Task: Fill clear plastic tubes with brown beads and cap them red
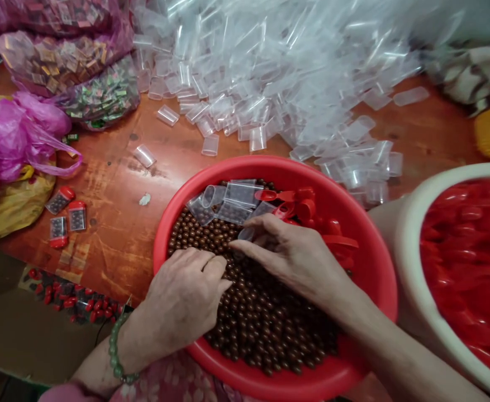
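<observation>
A red basin (pixel 163 234) holds many small brown balls (pixel 270 329), like chocolate beads. Over them my right hand (pixel 282 245) pinches a clear plastic case (pixel 247 233) between thumb and fingers. Close by on the left, my left hand (pixel 186 290) is curled with its knuckles up, low over the balls; whatever its fingers hold is hidden beneath it. Several empty clear cases (pixel 240 195) rest on the balls at the basin's far side. Red plastic caps (pixel 305 206) lie to their right, inside the basin.
A large heap of clear cases (pixel 245 72) covers the table's back. On the left are three filled, red-capped cases (pixel 77 216), plastic bags (pixel 22 131) and bags of small packets (pixel 60 61). A white bucket (pixel 408 245) of red caps stands right. A box of filled cases (pixel 72 301) sits below the table edge.
</observation>
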{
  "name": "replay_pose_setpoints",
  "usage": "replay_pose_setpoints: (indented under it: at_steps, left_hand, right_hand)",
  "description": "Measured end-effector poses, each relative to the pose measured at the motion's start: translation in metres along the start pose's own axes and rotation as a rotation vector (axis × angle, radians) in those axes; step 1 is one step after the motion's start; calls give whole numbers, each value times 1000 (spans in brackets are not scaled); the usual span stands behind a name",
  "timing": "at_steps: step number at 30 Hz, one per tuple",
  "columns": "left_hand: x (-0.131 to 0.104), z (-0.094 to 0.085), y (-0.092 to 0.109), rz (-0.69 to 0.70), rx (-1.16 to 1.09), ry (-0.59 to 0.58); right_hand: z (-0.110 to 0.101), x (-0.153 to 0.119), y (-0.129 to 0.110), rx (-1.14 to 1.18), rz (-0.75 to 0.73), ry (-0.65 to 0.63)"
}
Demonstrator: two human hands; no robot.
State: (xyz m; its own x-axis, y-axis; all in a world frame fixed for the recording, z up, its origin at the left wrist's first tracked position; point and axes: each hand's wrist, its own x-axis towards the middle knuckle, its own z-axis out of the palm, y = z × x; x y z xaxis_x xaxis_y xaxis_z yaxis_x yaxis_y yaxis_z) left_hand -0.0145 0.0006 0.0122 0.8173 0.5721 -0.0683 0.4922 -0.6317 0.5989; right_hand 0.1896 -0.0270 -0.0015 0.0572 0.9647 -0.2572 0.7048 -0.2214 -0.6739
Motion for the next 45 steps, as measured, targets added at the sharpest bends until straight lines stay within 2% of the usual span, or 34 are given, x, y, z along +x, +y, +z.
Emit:
replay_pose_setpoints:
  at_steps: [2, 6, 10, 14, 17, 20, 24, 27, 30, 33, 35, 37, 38, 40, 42, 45]
  left_hand:
    - [0, 1, -1, -7, -3, -16]
    - [0, 0, -2, 45, 44, -134]
    - [-1, -4, 1, 121, 124, -185]
    - [-1, -7, 6, 180, 128, -244]
    - [1, -4, 10, 163, 117, -230]
    - [5, 2, 12, 151, 124, -159]
    - [8, 6, 10, 139, 11, -95]
    - [6, 0, 6, 128, -182, -25]
    - [1, -6, 3, 161, -400, 48]
    - [-1, -6, 2, 128, -497, 72]
    - [1, -4, 2, 68, -480, 60]
    - [4, -2, 4, 19, -470, 69]
    - [5, -2, 5, 5, -478, 89]
    - [8, -2, 7, -18, -522, 136]
    - [9, -3, 8, -43, -582, 166]
    - [10, -5, 9, -114, -653, 179]
  right_hand:
    - [8, -2, -1, -31, 48, -41]
    - [20, -2, -2, -45, 130, -258]
    - [22, 4, 3, 78, 206, -459]
    - [23, 9, 7, 272, 348, -641]
    - [24, 8, 5, 396, 446, -714]
    - [24, 7, 1, 468, 495, -731]
    - [21, 1, -4, 498, 473, -686]
    - [14, -11, -12, 480, 405, -585]
    - [9, -31, -19, 364, 231, -397]
    - [10, -48, -16, 25, -123, -123]
    - [9, -50, -9, -211, -211, 67]
    - [7, -43, -1, -426, -157, 221]
    - [5, -38, 2, -521, -104, 258]
    - [4, -24, 4, -671, 24, 241]
    - [4, -11, 2, -747, 130, 168]
    - [5, 1, -2, -758, 179, 127]
